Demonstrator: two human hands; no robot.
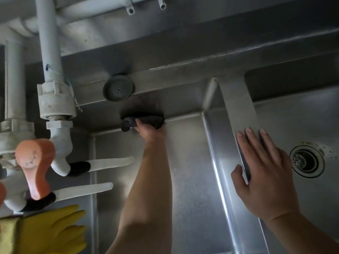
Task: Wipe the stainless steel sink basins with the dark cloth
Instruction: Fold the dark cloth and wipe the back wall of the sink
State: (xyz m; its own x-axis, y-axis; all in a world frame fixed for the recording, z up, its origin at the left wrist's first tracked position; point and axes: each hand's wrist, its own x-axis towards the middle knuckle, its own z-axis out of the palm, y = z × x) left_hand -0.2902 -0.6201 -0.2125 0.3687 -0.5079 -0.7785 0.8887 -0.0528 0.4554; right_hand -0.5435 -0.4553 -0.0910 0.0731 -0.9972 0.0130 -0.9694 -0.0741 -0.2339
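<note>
Wipe in progress on the left basin (183, 180): left hand (148, 128) has its fingers curled round the cloth (145, 121), bunched and pressed into the seam where the back wall meets the floor. Right hand (264, 173) lies flat, fingers straight, holding nothing, on the divider (236, 107) between the basins. Next, I'd guess, drag the cloth along that seam and across the floor; right basin (293, 125) looks untouched, specks near its drain (306, 160).

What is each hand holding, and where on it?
The left hand grips the bunched cloth around its middle. The right hand holds nothing; it rests flat on the divider.
</note>
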